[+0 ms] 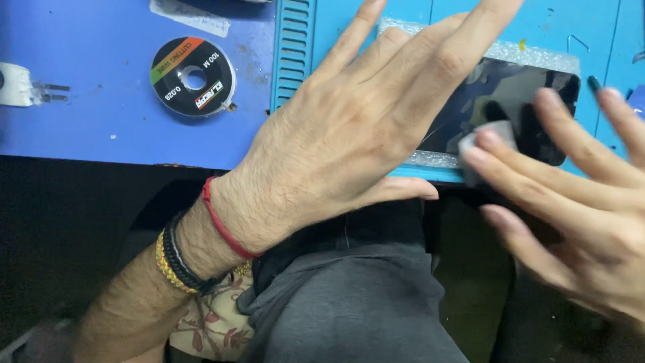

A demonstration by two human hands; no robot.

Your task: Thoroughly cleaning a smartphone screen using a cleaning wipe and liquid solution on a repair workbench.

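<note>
A black glossy phone screen (510,94) lies on a strip of clear bubble wrap (531,52) on a teal work mat (403,17). My left hand (356,128) lies flat with spread fingers over the screen's left part, pressing it down. My right hand (571,195) comes in from the right, and its fingertips press a small grey-white wipe (485,133) against the lower middle of the screen. The screen's left end is hidden under my left hand.
A round black spool of wire (193,76) lies on the blue table (87,121) to the left. A white device with metal prongs (20,86) sits at the far left edge. A ribbed teal strip (293,47) borders the mat. My lap is below the table's edge.
</note>
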